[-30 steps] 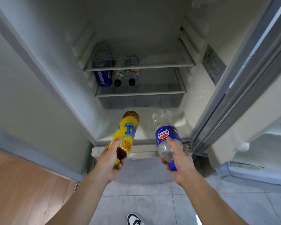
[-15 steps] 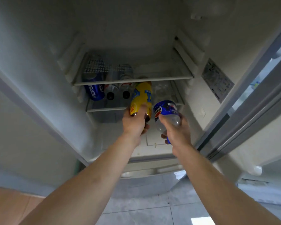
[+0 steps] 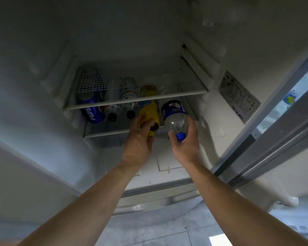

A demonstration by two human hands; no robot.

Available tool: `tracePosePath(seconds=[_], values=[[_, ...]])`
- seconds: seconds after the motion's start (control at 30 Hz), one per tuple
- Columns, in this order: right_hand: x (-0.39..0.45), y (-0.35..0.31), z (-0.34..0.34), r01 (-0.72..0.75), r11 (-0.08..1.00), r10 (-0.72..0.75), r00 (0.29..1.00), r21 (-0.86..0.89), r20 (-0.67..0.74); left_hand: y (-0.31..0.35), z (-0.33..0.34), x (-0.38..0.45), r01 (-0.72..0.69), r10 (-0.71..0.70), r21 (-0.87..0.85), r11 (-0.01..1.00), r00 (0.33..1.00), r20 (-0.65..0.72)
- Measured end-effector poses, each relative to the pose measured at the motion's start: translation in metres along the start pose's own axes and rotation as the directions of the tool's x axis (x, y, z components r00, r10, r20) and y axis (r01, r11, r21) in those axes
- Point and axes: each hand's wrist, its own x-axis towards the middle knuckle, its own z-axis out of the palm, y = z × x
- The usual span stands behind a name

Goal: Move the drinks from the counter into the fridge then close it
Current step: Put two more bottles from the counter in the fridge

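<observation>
A: Step in hand: loading. Left hand [image 3: 138, 139] grips the yellow bottle [image 3: 148, 110] near its cap; right hand [image 3: 184, 142] is curled round the clear Pepsi bottle [image 3: 174, 116] at its neck.

B: Position?

A: Both lie cap-outward on the lower shelf [image 3: 105, 133], beside the Pepsi can [image 3: 92, 112] and two dark-capped bottles [image 3: 121, 110]. Fully resting, probably; dim view.

B: Next?

A: Push in, let go, then the fridge door [image 3: 281, 139].

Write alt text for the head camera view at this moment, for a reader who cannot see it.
Two bare hands slide bottles, lying cap-outward, onto the lower shelf of an open fridge: the left hand holds a yellow-labelled bottle, the right hand a blue-labelled clear bottle. A Pepsi bottle and two dark-capped bottles already lie to their left.
</observation>
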Motion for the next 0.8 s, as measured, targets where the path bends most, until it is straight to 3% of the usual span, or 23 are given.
tracePosePath(seconds=[0.1, 0.2, 0.37, 0.63, 0.8], values=[[0.005, -0.005, 0.007, 0.038, 0.996, -0.040, 0.999, -0.079, -0.018, -0.003, 0.001, 0.009, -0.119, 0.127, 0.154, 0.981, 0.991, -0.042], [0.023, -0.012, 0.012, 0.079, 0.965, -0.075, 0.997, -0.249, 0.027, -0.001, 0.004, 0.027, -0.123, 0.128, 0.324, 0.938, 0.992, 0.006], [0.052, -0.018, 0.015, 0.110, 0.875, -0.039, 0.987, -0.472, 0.157, -0.004, 0.008, 0.051, -0.136, 0.103, 0.451, 0.882, 0.990, 0.097], [0.080, -0.021, 0.024, 0.044, 0.822, 0.077, 0.979, -0.568, 0.188, -0.014, 0.003, 0.074, -0.151, 0.048, 0.423, 0.893, 0.969, 0.244], [0.082, -0.021, 0.028, 0.070, 0.809, 0.036, 0.985, -0.584, 0.168, -0.019, 0.008, 0.063, -0.193, 0.153, 0.410, 0.892, 0.980, 0.129]])
